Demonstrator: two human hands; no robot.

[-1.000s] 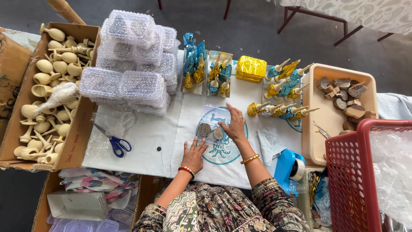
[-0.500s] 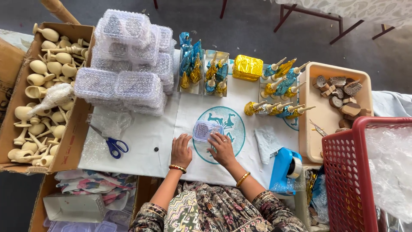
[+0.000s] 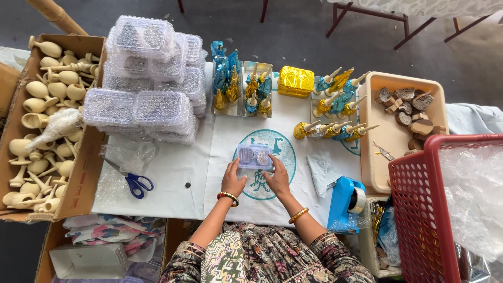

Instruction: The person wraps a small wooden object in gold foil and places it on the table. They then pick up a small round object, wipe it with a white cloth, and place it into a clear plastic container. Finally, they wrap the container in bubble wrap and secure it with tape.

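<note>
A small clear plastic box [image 3: 253,156] with two round patterned pieces inside lies on the white cloth [image 3: 183,173], over its teal round print. My left hand [image 3: 232,180] grips the box's near left corner. On the right side, my right hand [image 3: 277,176] presses the box's near edge with its fingers. Both wrists wear bangles.
Stacked clear boxes [image 3: 146,78] stand at the back left, beside a carton of pale wooden pieces [image 3: 44,115]. Blue-handled scissors [image 3: 135,183] lie left. Foil-wrapped items [image 3: 335,112], a gold foil block [image 3: 295,81], a beige tray of carved stamps [image 3: 403,112], a blue tape dispenser [image 3: 347,202] and a red basket [image 3: 445,209] are right.
Both hands came together onto the small clear box. The right hand drew back from the box's far side; the left hand left the cloth and took the box's corner.
</note>
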